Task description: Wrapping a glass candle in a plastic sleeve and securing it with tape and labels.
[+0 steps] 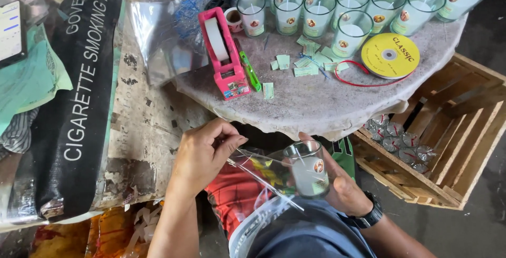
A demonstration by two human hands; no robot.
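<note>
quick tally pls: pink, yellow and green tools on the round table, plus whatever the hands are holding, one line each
pink tape dispenser: 1
yellow ribbon spool: 1
green narrow tool: 1
glass candle in right hand: 1
clear wrap pinched by left hand: 1
total: 5

Round stone tabletop [316,100] w/ glass candles [316,10], pink tape dispenser [224,52], yellow ribbon spool [390,55], labels [305,65].
</note>
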